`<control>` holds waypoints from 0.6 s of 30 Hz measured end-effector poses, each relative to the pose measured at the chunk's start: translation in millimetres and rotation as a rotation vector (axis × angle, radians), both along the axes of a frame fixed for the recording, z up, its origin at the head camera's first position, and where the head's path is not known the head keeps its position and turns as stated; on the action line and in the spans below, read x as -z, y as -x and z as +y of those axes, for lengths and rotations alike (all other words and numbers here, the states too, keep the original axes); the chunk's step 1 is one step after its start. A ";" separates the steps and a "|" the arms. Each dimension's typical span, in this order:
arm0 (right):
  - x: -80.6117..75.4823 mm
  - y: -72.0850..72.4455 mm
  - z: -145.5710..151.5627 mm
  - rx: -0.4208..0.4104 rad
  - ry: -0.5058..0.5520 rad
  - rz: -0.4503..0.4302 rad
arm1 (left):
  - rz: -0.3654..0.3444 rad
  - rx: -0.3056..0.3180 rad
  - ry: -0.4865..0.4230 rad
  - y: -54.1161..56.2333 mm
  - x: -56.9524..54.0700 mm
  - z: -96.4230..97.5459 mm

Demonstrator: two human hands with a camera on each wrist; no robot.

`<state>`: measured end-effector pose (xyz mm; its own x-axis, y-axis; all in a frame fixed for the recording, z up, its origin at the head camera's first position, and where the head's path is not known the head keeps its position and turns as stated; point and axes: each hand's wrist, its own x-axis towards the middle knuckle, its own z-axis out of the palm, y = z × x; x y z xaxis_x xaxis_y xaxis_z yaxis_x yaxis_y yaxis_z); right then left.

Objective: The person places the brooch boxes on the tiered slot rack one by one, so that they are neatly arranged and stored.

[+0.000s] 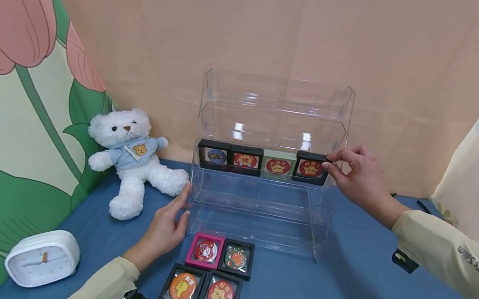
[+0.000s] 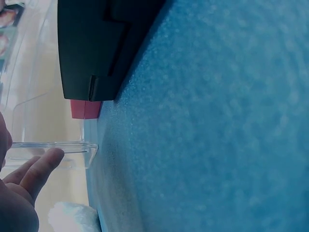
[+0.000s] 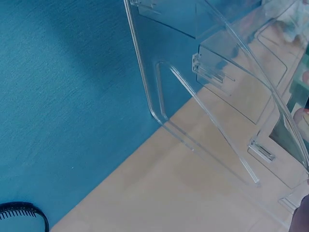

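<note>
A transparent tiered display rack (image 1: 260, 204) stands on the blue cloth. Along its middle shelf sit two black badge frames (image 1: 245, 160) at the left, a pale green badge frame (image 1: 278, 165), and a black-framed red star badge (image 1: 310, 168) at the right end. My right hand (image 1: 357, 176) pinches that last frame by its right upper edge, thumb in front. Low on the rack's left side, my left hand (image 1: 162, 231) rests with extended fingers against the clear panel; in the left wrist view its fingers (image 2: 42, 171) lie along the panel's edge.
In front of the rack lie a pink badge frame (image 1: 204, 251) and three black ones, including an orange badge frame (image 1: 182, 288). A white teddy bear (image 1: 133, 162) in a blue hoodie leans at the left, behind a white clock (image 1: 42, 259). A black comb-like item (image 3: 21, 211) lies at the right.
</note>
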<state>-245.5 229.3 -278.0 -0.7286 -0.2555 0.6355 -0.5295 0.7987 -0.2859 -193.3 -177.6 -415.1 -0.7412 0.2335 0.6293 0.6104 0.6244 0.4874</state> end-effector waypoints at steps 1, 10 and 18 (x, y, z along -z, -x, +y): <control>-0.1 -0.4 -0.1 -0.001 -0.004 -0.008 | 0.001 0.000 0.000 -0.1 -0.1 0.0; -0.8 -2.6 -0.6 0.010 -0.031 -0.042 | 0.003 0.004 -0.001 -0.6 -0.7 0.4; 0.9 -2.2 -0.2 0.010 -0.042 -0.031 | 0.003 -0.003 0.005 -0.5 -0.3 0.6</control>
